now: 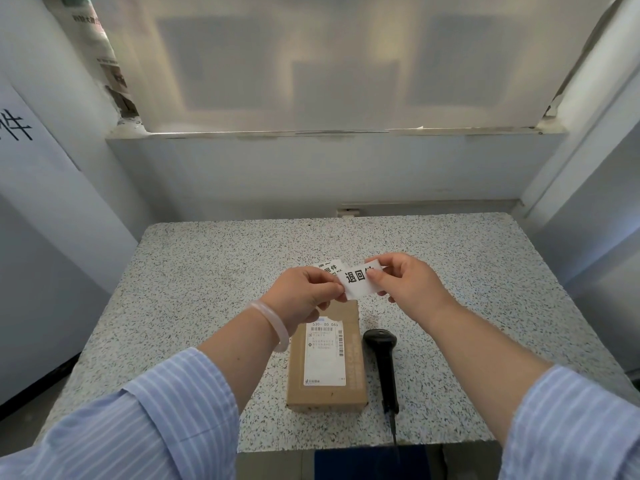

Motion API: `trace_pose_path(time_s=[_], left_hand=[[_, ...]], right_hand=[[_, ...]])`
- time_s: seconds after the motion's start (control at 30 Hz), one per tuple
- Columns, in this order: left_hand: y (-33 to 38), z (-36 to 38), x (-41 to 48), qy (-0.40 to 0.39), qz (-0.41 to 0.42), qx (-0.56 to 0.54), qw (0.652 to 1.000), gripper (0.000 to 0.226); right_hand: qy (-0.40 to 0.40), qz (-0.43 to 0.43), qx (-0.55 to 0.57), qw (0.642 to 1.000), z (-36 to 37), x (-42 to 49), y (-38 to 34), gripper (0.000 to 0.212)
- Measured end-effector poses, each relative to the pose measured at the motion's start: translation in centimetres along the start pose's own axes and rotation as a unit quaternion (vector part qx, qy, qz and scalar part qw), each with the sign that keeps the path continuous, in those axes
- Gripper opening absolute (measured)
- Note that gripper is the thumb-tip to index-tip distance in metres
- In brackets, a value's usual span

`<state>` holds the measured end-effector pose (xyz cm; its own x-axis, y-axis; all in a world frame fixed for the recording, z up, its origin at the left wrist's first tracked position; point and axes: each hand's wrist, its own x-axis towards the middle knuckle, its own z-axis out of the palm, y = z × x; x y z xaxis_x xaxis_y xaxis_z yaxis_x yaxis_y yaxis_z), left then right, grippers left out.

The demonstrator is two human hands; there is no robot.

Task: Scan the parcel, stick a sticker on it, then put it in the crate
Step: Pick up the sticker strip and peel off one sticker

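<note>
A brown cardboard parcel (327, 358) with a white shipping label lies on the speckled table (207, 271), near its front edge. Above the parcel's far end, both hands hold a white sticker (358, 280) printed with black characters. My left hand (304, 292) pinches the sticker's left edge. My right hand (405, 280) pinches its right end between thumb and fingers. More white stickers (329, 266) with the same print lie on the table just behind the hands. No crate is in view.
A black handheld scanner (382, 358) lies right of the parcel, its cable running off the front edge. Grey-white walls close in the table at the left, back and right. A dark blue object (367, 462) shows below the front edge.
</note>
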<state>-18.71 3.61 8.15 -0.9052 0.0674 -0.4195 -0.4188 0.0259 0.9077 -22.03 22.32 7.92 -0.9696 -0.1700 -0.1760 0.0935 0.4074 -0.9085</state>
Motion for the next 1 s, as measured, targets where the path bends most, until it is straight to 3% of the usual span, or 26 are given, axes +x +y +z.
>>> trace_pose_path(time_s=[0.6,1.0], left_hand=[[-0.07,-0.12,-0.4,0.013,0.004,-0.019,1.0,0.01],[0.33,-0.18,-0.67,0.034,0.02,0.066,0.997,0.012]], right_hand=[[0.004,-0.008,0.017,1.0,0.35,-0.35,-0.15,0.018],[0.025,-0.019,0.027,0.999,0.29,-0.44,-0.06,0.022]])
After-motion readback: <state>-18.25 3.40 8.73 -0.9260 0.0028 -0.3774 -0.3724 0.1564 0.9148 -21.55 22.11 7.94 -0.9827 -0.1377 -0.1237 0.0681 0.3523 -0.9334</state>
